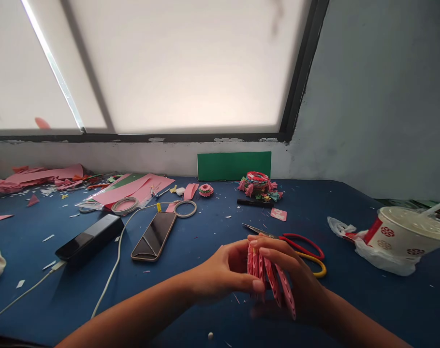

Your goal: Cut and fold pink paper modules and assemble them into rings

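Pink folded paper strips are in both hands, held just above the near part of the tabletop or perhaps resting on it; the contact is hidden. They stand side by side in a row, close together at the left and fanned apart at the lower right. The left hand pinches the row, its thumb across the near side and its fingers behind. The right hand curls over the top and right side, fingers narrow against the strips; its thumb cannot be made out.

Handling them well calls, I judge, for a light, even grip: a hard squeeze could crush the folds, while a slack one could let the outer strips splay further. The left thumb seems best kept low and flat as an anchor, with the right fingers doing the fine nudging, one strip at a time, so the edges stay level.

Elbow room matters too. Scissors lie just beyond the right hand, blades angled away to the left, and a white cable runs toward the left forearm. Keeping both forearms low and quiet should avoid snagging either. The phone sits well apart.
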A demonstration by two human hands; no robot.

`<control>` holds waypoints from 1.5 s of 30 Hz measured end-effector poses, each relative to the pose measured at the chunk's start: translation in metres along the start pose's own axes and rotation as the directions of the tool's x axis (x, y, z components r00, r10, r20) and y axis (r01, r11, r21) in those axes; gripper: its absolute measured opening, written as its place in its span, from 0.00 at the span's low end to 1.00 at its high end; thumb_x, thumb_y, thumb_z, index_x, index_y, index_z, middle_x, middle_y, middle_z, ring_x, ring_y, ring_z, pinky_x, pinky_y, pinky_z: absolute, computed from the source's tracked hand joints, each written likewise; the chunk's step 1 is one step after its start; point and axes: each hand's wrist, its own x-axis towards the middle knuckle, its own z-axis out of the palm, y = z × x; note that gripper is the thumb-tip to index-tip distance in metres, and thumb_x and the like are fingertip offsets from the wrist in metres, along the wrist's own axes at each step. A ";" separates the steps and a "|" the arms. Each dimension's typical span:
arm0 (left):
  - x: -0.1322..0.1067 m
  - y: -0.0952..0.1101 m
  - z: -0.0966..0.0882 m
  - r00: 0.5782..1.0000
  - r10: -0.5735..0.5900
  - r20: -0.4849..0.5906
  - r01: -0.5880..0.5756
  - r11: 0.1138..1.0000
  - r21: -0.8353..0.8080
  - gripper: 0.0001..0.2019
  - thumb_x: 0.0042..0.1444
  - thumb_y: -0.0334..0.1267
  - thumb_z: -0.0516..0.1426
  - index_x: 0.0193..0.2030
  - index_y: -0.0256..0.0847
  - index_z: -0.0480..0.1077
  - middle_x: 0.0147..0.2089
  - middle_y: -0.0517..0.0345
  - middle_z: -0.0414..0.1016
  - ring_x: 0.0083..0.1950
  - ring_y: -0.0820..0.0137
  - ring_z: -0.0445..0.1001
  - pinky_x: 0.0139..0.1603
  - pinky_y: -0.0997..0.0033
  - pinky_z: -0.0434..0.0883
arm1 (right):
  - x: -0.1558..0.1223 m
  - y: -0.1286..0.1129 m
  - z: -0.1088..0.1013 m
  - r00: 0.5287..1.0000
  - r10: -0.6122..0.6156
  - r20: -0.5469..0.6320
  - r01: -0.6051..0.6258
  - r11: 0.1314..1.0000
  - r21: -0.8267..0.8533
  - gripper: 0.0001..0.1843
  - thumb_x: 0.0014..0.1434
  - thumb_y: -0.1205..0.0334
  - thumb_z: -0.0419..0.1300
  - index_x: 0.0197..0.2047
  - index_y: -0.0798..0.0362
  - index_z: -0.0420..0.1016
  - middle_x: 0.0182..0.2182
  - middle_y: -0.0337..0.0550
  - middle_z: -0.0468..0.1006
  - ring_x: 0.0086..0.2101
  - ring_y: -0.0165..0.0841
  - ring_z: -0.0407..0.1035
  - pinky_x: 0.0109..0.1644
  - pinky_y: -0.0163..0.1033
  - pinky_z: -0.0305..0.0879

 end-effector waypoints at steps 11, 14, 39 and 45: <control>-0.001 -0.001 0.000 0.999 0.035 -0.013 -0.035 0.999 -0.006 0.23 0.41 0.34 0.65 0.46 0.37 0.68 0.38 0.54 0.71 0.38 0.73 0.70 0.38 0.76 0.65 | -0.003 -0.004 0.005 0.992 0.112 -0.066 -0.111 0.994 0.008 0.46 0.46 0.42 0.61 0.61 0.49 0.46 0.52 0.50 0.61 0.54 0.41 0.59 0.57 0.45 0.60; -0.001 -0.003 0.000 0.999 0.004 -0.044 -0.006 0.999 -0.047 0.23 0.40 0.36 0.66 0.45 0.35 0.69 0.37 0.54 0.71 0.36 0.73 0.71 0.36 0.76 0.66 | -0.004 -0.006 0.006 0.985 0.152 -0.084 -0.154 0.988 -0.017 0.47 0.44 0.39 0.60 0.61 0.50 0.48 0.51 0.51 0.62 0.53 0.42 0.60 0.56 0.45 0.61; 0.001 -0.004 -0.004 0.987 -0.156 -0.044 0.142 0.963 -0.229 0.20 0.45 0.41 0.61 0.42 0.30 0.69 0.36 0.49 0.72 0.35 0.70 0.72 0.36 0.72 0.66 | 0.007 -0.013 -0.001 0.970 0.244 0.009 -0.244 0.970 0.006 0.41 0.47 0.42 0.60 0.59 0.49 0.50 0.55 0.55 0.61 0.56 0.44 0.58 0.54 0.47 0.63; 0.002 -0.004 -0.002 0.992 -0.110 -0.069 0.092 0.969 -0.229 0.21 0.43 0.40 0.63 0.42 0.29 0.69 0.36 0.49 0.72 0.35 0.69 0.72 0.38 0.70 0.67 | 0.007 -0.015 0.000 0.960 0.278 -0.021 -0.278 0.960 -0.022 0.44 0.45 0.37 0.58 0.59 0.48 0.50 0.55 0.53 0.63 0.54 0.44 0.60 0.53 0.46 0.65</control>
